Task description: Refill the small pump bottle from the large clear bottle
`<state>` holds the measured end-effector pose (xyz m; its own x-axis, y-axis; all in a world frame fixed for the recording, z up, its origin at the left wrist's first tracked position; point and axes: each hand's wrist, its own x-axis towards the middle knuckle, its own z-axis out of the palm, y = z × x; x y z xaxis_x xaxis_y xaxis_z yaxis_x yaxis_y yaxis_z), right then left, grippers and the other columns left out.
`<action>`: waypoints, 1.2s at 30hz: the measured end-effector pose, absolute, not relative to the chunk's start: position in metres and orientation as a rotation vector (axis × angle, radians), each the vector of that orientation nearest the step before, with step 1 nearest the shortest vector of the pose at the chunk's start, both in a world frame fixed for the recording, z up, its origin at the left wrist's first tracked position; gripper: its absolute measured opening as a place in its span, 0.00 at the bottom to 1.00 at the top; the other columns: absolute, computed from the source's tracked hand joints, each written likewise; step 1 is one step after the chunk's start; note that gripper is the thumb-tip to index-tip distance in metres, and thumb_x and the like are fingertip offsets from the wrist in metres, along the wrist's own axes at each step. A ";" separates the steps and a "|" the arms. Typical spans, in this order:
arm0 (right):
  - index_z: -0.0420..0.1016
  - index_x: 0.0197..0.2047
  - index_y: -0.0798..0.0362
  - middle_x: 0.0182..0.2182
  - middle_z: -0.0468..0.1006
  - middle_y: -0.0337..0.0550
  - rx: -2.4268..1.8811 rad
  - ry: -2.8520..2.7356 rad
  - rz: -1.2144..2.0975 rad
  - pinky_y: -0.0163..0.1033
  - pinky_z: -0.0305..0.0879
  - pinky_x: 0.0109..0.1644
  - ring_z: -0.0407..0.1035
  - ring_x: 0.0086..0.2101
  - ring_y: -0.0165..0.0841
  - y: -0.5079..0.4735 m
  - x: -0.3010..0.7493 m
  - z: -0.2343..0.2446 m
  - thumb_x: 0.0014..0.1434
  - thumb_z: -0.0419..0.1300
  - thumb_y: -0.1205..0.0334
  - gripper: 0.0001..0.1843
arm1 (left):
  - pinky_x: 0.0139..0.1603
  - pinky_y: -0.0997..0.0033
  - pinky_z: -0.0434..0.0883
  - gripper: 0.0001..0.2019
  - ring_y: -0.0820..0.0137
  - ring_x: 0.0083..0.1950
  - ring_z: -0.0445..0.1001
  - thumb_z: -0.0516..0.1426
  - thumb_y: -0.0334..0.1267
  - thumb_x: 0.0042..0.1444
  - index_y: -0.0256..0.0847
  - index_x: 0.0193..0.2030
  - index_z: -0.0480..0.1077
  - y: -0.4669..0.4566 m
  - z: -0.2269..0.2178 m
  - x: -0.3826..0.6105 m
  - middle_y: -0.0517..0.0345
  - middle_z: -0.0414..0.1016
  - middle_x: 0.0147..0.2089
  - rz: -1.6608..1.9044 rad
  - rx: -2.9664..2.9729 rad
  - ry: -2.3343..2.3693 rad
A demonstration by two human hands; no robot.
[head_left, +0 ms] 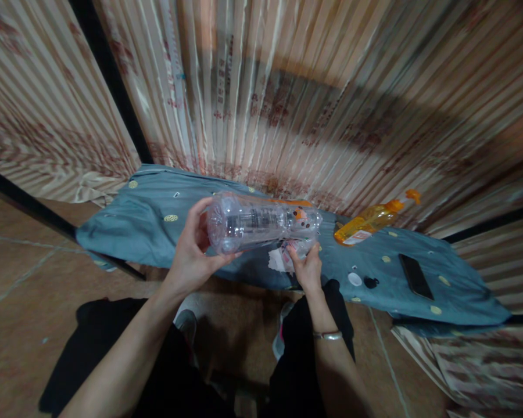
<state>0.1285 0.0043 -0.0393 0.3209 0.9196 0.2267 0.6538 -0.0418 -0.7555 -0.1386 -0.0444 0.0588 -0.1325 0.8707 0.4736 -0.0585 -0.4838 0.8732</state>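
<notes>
A clear plastic bottle (257,223) lies sideways in the air above the cloth, its base to the left and its narrower end to the right. My left hand (196,249) wraps round the base end, thumb below and fingers behind. Orange and dark print shows on the film round the bottle's right part. My right hand (307,264) is closed under that end, pinching a loose, crumpled plastic label (303,247) that hangs from the bottle. A whitish piece with a jagged edge (280,259) shows beside my right thumb; whether it joins the label, I cannot tell.
A blue-green patterned cloth (152,203) covers the low narrow surface. On its right part are a bottle of orange liquid (366,225) with an orange top, a phone (415,276), a white round cap (354,279) and a small black object (371,282). Curtains (261,116) hang behind.
</notes>
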 end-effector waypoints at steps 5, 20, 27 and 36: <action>0.60 0.46 0.50 0.37 0.79 0.51 -1.784 -1.418 0.411 0.50 0.68 0.44 0.76 0.39 0.50 0.004 0.129 -0.039 0.49 0.59 0.33 0.32 | 0.44 0.69 0.80 0.47 0.64 0.50 0.77 0.76 0.37 0.34 0.50 0.62 0.61 -0.045 0.060 -0.139 0.53 0.74 0.54 1.696 1.438 0.952; 0.62 0.47 0.49 0.37 0.79 0.49 -1.760 -1.422 0.371 0.47 0.68 0.42 0.76 0.37 0.48 0.005 0.130 -0.046 0.51 0.60 0.33 0.32 | 0.46 0.68 0.80 0.48 0.62 0.53 0.77 0.76 0.36 0.33 0.49 0.63 0.61 -0.046 0.062 -0.138 0.51 0.73 0.57 1.687 1.398 0.970; 0.62 0.48 0.50 0.36 0.80 0.49 -1.767 -1.421 0.360 0.47 0.68 0.41 0.76 0.37 0.47 0.006 0.131 -0.047 0.51 0.59 0.31 0.34 | 0.44 0.67 0.81 0.50 0.63 0.49 0.79 0.76 0.36 0.34 0.50 0.64 0.59 -0.045 0.061 -0.138 0.51 0.74 0.55 1.689 1.394 0.982; 0.62 0.50 0.52 0.37 0.80 0.52 -1.781 -1.414 0.354 0.48 0.68 0.42 0.76 0.38 0.48 0.006 0.131 -0.049 0.51 0.59 0.31 0.36 | 0.47 0.66 0.80 0.49 0.62 0.53 0.77 0.76 0.37 0.34 0.49 0.63 0.59 -0.044 0.059 -0.138 0.51 0.74 0.57 1.704 1.403 0.978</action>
<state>0.1310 0.0062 -0.0487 0.3313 0.9072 0.2593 0.6782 -0.0379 -0.7339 -0.1378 -0.0443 0.0589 -0.1571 0.8806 0.4471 -0.0582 -0.4602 0.8859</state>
